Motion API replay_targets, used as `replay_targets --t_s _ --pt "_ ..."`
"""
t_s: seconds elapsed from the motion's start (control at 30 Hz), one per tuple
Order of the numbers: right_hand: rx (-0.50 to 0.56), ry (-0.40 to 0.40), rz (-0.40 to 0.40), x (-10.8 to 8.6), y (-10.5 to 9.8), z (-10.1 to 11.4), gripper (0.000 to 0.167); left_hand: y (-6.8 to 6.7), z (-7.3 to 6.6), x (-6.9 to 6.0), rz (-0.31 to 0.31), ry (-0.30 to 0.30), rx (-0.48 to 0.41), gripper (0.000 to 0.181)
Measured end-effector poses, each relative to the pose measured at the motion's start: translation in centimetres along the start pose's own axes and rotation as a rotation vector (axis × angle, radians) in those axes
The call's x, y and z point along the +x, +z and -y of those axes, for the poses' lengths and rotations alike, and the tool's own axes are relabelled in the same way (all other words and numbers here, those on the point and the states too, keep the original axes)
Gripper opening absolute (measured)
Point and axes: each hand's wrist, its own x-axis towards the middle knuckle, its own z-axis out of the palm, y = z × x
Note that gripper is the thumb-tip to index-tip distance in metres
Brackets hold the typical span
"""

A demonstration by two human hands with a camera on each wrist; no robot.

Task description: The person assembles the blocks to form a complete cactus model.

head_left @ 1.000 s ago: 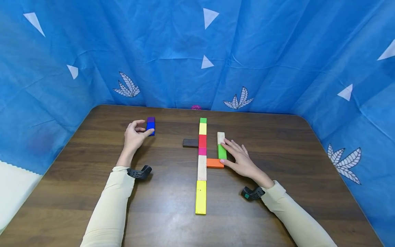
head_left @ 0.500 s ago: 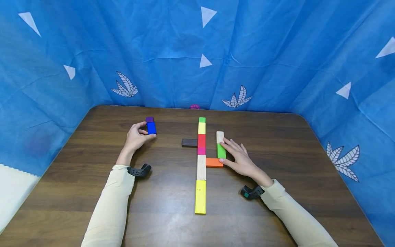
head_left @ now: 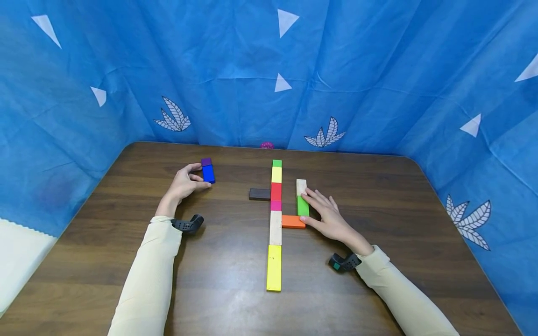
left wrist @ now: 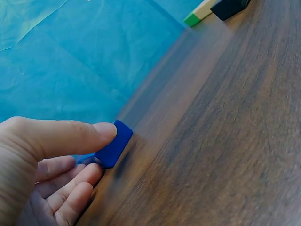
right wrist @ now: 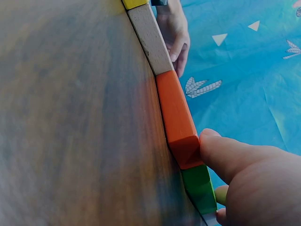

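Note:
On the left of the table, a blue block (head_left: 208, 174) lies end to end with a smaller purple block (head_left: 206, 161). My left hand (head_left: 183, 184) pinches the blue block, its thumb (left wrist: 101, 133) on the near end and fingers along the left side. Right of the middle, my right hand (head_left: 329, 221) lies with loosely extended fingers by a green block (head_left: 302, 206). Its thumb touches the end of an orange block (right wrist: 176, 110). A pale wooden block (head_left: 300, 186) continues beyond the green one; the fingertips partly cover their join.
A straight column runs down the table's middle: a yellow block (head_left: 274, 268), a pale wooden block (head_left: 275, 228), pink, red, pale yellow and green ones. A dark block (head_left: 259, 194) sticks out left of the red block. Blue cloth (head_left: 235, 107) hangs behind the table.
The left hand has turned the blue and purple blocks slightly and shifted them a little to the right. The right hand and the other blocks stay put.

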Motion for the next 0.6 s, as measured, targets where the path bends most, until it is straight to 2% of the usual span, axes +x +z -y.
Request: replay_targets --t_s 0.27,0.6 --pt "0.0 -0.004 -0.002 -0.07 -0.06 0.1 0.068 0.1 0.31 0.07 -0.004 -0.012 -0.033 0.077" --pt "0.002 0.0 0.003 -0.12 -0.11 0.13 0.068 0.35 0.42 -0.2 -0.056 0.013 0.026 0.064"
